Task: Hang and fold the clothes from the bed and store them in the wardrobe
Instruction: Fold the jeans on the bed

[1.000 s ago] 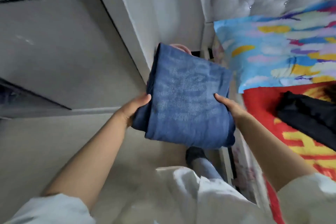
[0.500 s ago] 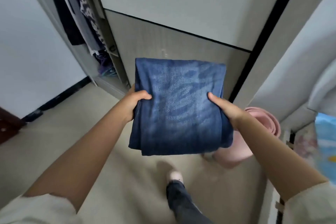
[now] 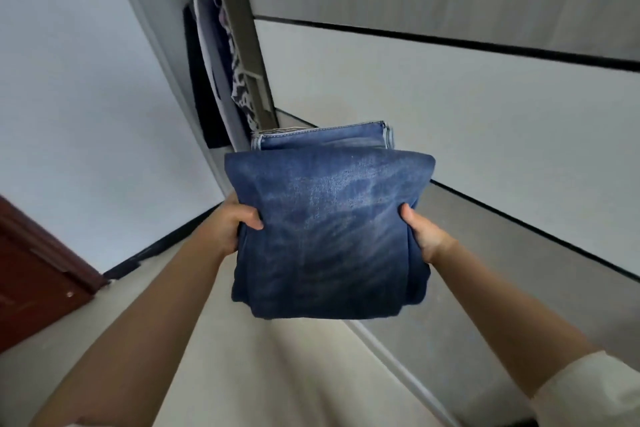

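- Pale floor (image 3: 277, 374) lay below.
- Both hands, left (image 3: 235, 229) and right (image 3: 424, 236), gripped the folded jeans (image 3: 329, 236) by opposite side edges, held level between them.
- Wardrobe (image 3: 450, 97) opening, with hung clothes (image 3: 221, 87), lay ahead-left, nearer the left hand.

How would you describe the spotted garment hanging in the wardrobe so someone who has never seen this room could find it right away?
Start at the grey wardrobe door that fills the right of the view and follow its upright edge frame to the open gap on its left. Clothes hang there, above and behind the folded jeans held in both hands. The spotted garment hangs nearest the frame; its dark-and-white blotches set it apart from the plain dark and pale pieces beside it.
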Motion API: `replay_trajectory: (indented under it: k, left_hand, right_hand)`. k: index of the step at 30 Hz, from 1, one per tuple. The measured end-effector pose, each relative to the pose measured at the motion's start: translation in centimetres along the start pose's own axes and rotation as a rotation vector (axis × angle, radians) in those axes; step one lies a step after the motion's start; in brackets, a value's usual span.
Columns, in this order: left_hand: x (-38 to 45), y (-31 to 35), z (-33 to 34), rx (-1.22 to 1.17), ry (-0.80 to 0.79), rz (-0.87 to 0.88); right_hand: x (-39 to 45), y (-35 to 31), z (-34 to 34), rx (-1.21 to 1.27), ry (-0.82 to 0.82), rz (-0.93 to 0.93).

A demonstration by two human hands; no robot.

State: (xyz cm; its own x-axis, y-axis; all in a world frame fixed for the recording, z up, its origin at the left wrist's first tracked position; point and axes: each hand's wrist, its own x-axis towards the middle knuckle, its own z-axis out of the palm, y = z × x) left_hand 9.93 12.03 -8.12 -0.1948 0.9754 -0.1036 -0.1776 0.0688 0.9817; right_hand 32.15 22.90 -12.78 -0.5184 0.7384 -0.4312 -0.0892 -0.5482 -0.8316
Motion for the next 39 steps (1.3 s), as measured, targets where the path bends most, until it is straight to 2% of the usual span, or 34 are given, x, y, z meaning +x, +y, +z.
replay_trajectory:
  k: [3, 6, 12, 16, 19, 24, 28, 34, 39]
  left_hand:
    - [2.0, 1.4, -3.8, -0.035, 0.034, 0.025]
    - [4.6, 3.0, -9.6, -0.036, 0.112, 0.040]
    - [11.1, 7.4, -21.0, -0.002, 0.003, 0.058]
    - [16.1, 9.8, -28.4, 0.069, -0.008, 0.007]
    - [20.2, 10.8, -31.9, 0.058, 0.035, 0.001]
    - [29.3, 11.5, -37.5, -0.030, 0.106, -0.025]
    - [37.2, 12.5, -40.5, -0.072, 0.114, 0.018]
    - [48.8, 16.4, -41.3, 0.053, -0.038, 0.196]
    - [57.0, 18.8, -38.9, 0.256, -0.002, 0.311]
  right_hand:
    - [5.3, -1.0, 4.1, -0.045, -0.096, 0.026]
    - [11.2, -1.5, 9.9, -0.093, -0.102, 0.116]
    - [21.1, -0.9, 20.2, 0.061, -0.043, 0.101]
    - [25.8, -2.3, 26.1, 0.120, -0.149, 0.068]
    - [29.6, -4.3, 28.0, 0.177, -0.195, -0.035]
    - [37.6, -7.1, 30.4, 0.321, -0.142, -0.209]
    - [42.6, -10.6, 32.3, 0.332, -0.140, -0.364]
    - [49.1, -16.2, 33.4, 0.348, 0.055, -0.609]
    - [52.4, -18.9, 33.2, 0.364, 0.287, -0.682]
